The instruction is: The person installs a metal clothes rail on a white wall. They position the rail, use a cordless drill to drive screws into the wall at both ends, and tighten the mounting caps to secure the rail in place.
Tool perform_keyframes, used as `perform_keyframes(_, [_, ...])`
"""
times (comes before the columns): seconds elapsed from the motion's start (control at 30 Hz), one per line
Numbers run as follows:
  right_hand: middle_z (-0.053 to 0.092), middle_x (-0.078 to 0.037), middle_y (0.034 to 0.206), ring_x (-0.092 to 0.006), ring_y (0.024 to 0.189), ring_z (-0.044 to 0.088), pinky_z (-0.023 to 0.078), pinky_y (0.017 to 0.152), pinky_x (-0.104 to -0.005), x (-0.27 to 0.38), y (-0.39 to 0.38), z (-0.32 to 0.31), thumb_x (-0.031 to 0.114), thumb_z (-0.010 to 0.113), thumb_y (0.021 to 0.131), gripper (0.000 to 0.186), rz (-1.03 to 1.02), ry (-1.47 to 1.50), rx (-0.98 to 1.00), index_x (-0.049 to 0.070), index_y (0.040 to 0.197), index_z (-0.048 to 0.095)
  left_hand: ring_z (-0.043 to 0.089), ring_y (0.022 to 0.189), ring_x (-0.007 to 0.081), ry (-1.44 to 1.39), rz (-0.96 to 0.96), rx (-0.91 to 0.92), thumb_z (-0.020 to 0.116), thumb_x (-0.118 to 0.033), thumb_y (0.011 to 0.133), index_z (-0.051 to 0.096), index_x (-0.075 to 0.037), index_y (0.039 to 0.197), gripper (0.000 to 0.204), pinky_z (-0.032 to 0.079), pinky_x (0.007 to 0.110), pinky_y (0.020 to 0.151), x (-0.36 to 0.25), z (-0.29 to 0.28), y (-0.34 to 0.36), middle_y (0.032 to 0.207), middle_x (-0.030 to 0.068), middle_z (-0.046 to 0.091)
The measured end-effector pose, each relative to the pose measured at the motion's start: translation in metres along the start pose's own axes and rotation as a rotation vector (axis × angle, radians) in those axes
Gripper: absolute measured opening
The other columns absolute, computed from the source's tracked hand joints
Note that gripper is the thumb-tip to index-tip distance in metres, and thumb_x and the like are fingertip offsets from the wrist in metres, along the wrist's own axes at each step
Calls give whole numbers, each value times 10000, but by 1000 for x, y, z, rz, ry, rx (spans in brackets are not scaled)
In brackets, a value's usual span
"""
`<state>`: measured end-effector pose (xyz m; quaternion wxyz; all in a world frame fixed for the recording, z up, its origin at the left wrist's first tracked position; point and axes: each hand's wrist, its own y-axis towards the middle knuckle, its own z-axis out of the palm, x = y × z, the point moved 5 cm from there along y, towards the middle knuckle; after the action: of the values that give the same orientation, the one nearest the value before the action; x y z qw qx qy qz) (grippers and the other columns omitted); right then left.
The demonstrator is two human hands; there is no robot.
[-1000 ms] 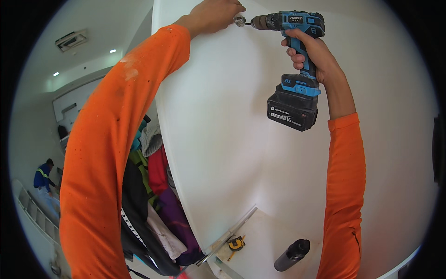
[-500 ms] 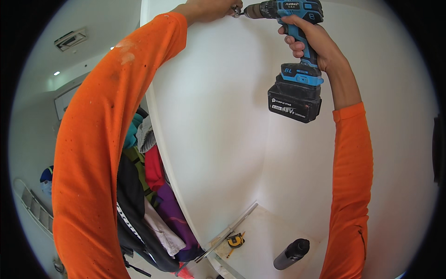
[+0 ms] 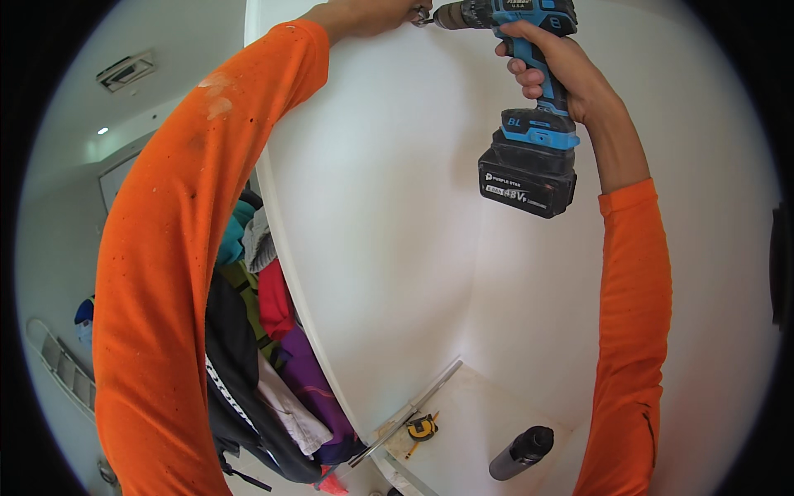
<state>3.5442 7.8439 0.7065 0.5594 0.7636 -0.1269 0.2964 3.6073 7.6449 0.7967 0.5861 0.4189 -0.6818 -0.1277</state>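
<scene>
My right hand (image 3: 556, 70) is wrapped round the grip of a blue and black cordless drill (image 3: 529, 178), which points left with its battery hanging down. The drill's bit meets a small metal fitting (image 3: 423, 15) at the white panel (image 3: 372, 165), near the top edge of the view. Beside that fitting is my left hand (image 3: 372, 15), its fingers closed at the fitting and partly cut off by the picture's edge. Whether the fingers pinch the fitting itself is hard to see.
Below, a yellow and black tape measure (image 3: 422, 427), a pencil (image 3: 413, 450), a metal rail (image 3: 413, 405) and a dark bottle (image 3: 521, 453) lie or stand on a ledge. Clothes (image 3: 281, 372) hang beyond the panel's left edge. A ladder (image 3: 62, 364) is at far left.
The view has shifted slightly, and my right forearm sits a little farther right. Both hands and the drill stay at the same fitting.
</scene>
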Motion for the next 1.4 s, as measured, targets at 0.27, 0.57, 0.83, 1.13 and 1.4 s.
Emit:
perform_keyframes(0.27, [578,30,639,4,448,482,430,411,-156,-5,6,-4,346,713,942,346,32,22,72,12,1008,652,646,1097,334,-2,-24,6,640,-125,945,751,-48,982,140,500,467,1012,5,9,4,1042,123,737])
perform_keyframes(0.57, [577,34,628,6,422,481,444,386,-157,3,13,-3,291,733,924,274,138,90,56,46,935,611,647,1078,337,-8,46,-43,616,-71,917,749,-61,953,138,493,472,1008,9,12,5,1012,133,736])
perform_keyframes(0.83, [569,40,627,8,420,473,429,381,-156,1,13,-1,296,735,924,285,164,185,95,41,935,607,650,1071,350,-5,31,9,611,-95,935,746,-58,955,141,490,468,1006,9,16,11,984,156,734])
perform_keyframes(1.13, [574,35,631,3,425,484,428,384,-153,-3,12,-6,304,748,920,294,152,180,57,43,923,613,657,1054,373,-29,26,-5,629,-89,930,745,-42,987,138,522,482,941,12,17,8,993,180,731])
perform_keyframes(1.4, [579,35,638,4,433,492,430,391,-152,-5,11,-12,327,748,928,313,132,145,41,40,943,623,662,1043,374,-33,4,-21,645,-98,929,748,-46,1010,141,529,484,921,15,20,10,1007,184,731])
